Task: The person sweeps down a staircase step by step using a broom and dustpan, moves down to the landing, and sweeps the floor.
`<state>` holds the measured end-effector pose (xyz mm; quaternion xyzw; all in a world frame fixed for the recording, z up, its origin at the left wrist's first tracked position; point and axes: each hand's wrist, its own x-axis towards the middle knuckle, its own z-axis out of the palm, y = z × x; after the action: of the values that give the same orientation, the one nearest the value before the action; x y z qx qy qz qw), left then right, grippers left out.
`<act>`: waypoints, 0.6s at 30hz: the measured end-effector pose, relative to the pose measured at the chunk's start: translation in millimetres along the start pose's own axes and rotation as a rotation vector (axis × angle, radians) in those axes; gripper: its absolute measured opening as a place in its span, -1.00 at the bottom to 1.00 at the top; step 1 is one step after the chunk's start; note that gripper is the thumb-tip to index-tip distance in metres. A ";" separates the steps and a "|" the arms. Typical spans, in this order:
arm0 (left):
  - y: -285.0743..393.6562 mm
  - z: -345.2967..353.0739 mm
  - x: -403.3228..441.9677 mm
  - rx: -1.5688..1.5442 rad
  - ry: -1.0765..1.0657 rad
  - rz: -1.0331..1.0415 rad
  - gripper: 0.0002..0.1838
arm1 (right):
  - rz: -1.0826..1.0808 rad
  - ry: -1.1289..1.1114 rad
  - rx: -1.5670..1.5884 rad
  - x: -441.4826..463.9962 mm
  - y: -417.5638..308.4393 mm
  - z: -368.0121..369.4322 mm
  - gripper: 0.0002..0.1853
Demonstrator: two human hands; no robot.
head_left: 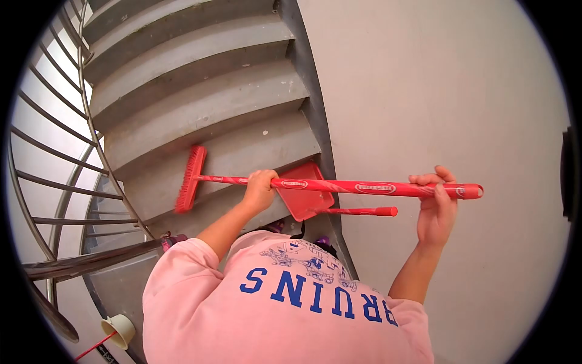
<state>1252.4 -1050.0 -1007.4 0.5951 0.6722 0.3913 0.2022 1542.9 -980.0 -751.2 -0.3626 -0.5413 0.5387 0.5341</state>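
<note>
A red broom (339,187) lies across the view, its bristled head (191,179) on a grey stair tread at the left. My left hand (260,190) is closed round the middle of the handle. Near the handle's far right end, my right hand (438,197) holds it between thumb and fingers. Under the handle, a red dustpan (303,197) rests on the steps beside the wall, its short handle (364,212) pointing right. Neither hand touches the dustpan. Part of it is hidden behind the broom handle.
Curved grey steps (194,82) rise ahead. A metal railing (91,124) bounds them on the left, and a pale wall (424,91) stands at the right. At the lower left is a cream bucket (123,330) with a thin red stick. My shoes show partly beneath me.
</note>
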 end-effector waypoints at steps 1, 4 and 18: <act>3.1 4.7 3.5 -0.005 0.021 0.017 -0.83 | -0.012 -0.005 -0.024 3.2 -4.5 -2.6 -0.62; 18.1 23.7 15.8 -0.039 0.059 0.065 -0.83 | -0.076 0.031 -0.087 7.1 -21.3 -11.1 -0.62; 125.2 109.2 62.5 -0.245 -0.215 0.179 -0.82 | -0.292 0.201 -0.393 -11.5 -99.6 -84.1 -0.62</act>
<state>1400.1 -960.8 -966.1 0.6620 0.5384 0.4209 0.3080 1644.5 -990.2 -669.4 -0.4294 -0.6264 0.3018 0.5764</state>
